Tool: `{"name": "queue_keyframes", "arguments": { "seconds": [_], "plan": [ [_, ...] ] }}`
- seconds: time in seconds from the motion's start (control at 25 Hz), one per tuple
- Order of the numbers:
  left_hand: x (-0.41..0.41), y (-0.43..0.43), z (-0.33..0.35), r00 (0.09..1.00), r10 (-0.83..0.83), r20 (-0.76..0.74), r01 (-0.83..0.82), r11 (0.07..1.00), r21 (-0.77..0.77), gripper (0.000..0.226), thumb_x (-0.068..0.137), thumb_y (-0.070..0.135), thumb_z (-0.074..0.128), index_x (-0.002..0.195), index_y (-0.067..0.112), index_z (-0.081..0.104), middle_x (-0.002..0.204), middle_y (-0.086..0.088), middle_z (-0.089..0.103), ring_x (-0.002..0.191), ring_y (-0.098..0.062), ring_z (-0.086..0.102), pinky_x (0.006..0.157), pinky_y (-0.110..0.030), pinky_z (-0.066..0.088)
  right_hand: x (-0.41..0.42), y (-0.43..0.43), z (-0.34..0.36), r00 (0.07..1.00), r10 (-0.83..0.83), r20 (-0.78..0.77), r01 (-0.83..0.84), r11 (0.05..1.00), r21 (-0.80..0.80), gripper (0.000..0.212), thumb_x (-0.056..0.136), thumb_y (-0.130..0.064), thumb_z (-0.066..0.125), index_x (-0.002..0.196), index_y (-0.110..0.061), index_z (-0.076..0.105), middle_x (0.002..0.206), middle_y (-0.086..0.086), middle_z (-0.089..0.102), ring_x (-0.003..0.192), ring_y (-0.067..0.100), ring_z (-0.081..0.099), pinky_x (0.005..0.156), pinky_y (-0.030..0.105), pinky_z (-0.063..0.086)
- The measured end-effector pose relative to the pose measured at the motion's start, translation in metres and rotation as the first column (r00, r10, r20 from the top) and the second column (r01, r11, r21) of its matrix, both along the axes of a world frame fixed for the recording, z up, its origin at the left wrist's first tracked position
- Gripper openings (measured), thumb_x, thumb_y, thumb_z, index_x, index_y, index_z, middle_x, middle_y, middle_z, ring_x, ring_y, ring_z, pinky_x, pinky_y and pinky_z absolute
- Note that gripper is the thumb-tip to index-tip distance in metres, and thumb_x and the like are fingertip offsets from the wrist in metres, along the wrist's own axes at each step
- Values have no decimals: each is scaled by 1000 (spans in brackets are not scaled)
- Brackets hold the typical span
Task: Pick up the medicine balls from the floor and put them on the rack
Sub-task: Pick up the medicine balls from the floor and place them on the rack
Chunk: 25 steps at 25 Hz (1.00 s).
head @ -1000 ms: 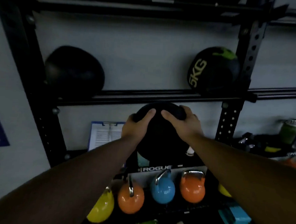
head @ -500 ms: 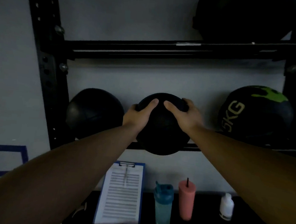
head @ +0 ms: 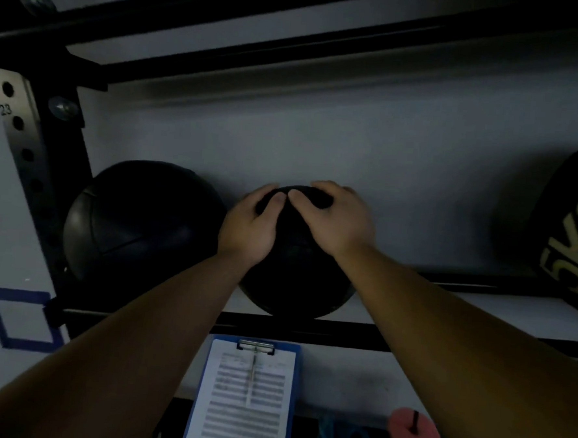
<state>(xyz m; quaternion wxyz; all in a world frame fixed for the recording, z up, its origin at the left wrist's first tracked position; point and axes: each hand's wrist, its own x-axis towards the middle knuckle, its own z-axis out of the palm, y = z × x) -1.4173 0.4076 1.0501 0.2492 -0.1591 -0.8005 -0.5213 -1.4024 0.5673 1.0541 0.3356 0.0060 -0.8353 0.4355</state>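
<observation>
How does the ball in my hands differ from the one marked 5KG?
The held ball is plain black; the 5KG ball carries yellowish lettering. The held ball looks smaller than the 5KG ball. The left hand and right hand hold the held ball mid-shelf; the 5KG ball sits untouched at the right. Both are dark and round.

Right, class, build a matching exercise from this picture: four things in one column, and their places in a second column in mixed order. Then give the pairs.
Things
1. middle ball
2. 5KG ball
3. clipboard
4. plain ball

Places
a. cut off by the right edge of the view
b. at the left, beside the perforated upright
c. gripped by the left hand and right hand
d. below the rack rail, holding a printed sheet

Pairs: 1-c, 2-a, 3-d, 4-b
</observation>
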Motion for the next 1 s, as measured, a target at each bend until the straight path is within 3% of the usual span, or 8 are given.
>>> {"name": "queue_keyframes", "arguments": {
  "seconds": [0.08, 0.2, 0.32, 0.44, 0.6, 0.76, 0.88, 1.0],
  "plan": [
    [4, -10, -4, 1000, 2, -21, -1, 1000, 21, 43, 108, 47, 56, 146, 31, 68, 149, 6, 66, 133, -11, 60, 111, -25, 44, 8, -13, 1, 1000, -29, 2, 29, 995, 98, 73, 79, -86, 47, 139, -47, 59, 141, -5, 56, 128, 27, 52, 107, 50, 45],
    [27, -19, -17, 996, -12, -85, 7, 998, -57, 42, 113, 38, 51, 153, 27, 60, 156, 1, 58, 135, -8, 51, 109, -19, 34, 39, -21, -6, 997, -71, 10, 68, 979, 193, 69, 87, -81, 48, 146, -45, 51, 149, -3, 49, 131, 29, 46, 106, 51, 45],
    [52, -37, -17, 997, -14, -70, -6, 963, -269, 54, 113, 51, 41, 163, 34, 43, 167, 0, 46, 147, -19, 48, 117, -29, 35, 72, -26, -4, 996, -49, 79, 18, 939, 344, 73, 95, -76, 45, 159, -40, 35, 166, -1, 34, 144, 33, 37, 113, 53, 40],
    [96, -61, -8, 998, 5, 62, 23, 892, -451, 75, 102, 75, 38, 169, 40, 31, 175, 2, 35, 155, -27, 42, 125, -43, 37, 123, -23, 3, 990, 5, 144, -48, 953, 298, 71, 99, -67, 51, 161, -34, 35, 164, 5, 37, 145, 34, 41, 114, 47, 43],
    [178, -97, -7, 990, -104, 90, 134, 874, -467, 97, 74, 101, 38, 146, 40, 59, 146, 9, 65, 125, -18, 67, 106, -43, 56, 221, -19, 1, 989, -88, 119, 51, 956, 289, 57, 101, -56, 58, 149, -25, 50, 147, 9, 53, 129, 30, 58, 103, 37, 50],
    [255, -110, 1, 979, -201, 13, 170, 789, -591, 66, 90, 80, 57, 137, 35, 67, 129, 14, 70, 116, -14, 68, 97, -34, 55, 332, -23, 1, 954, -254, 157, 180, 908, 378, 55, 101, -58, 56, 146, -27, 52, 147, 5, 54, 118, 29, 62, 96, 45, 57],
    [305, -104, 10, 966, -259, -25, 182, 741, -646, 60, 90, 77, 63, 132, 34, 69, 124, 13, 70, 111, -15, 68, 98, -36, 56, 411, -23, 3, 917, -364, 162, 272, 870, 411, 49, 99, -61, 57, 136, -29, 59, 136, 1, 62, 110, 26, 65, 94, 42, 57],
    [352, -93, 11, 946, -323, 33, 270, 726, -633, 58, 86, 79, 67, 122, 33, 73, 114, 12, 73, 107, -16, 71, 99, -37, 58, 493, -19, 4, 858, -464, 220, 323, 820, 473, 44, 95, -62, 61, 127, -32, 65, 127, -2, 69, 109, 23, 66, 94, 41, 56]
  ]
}}
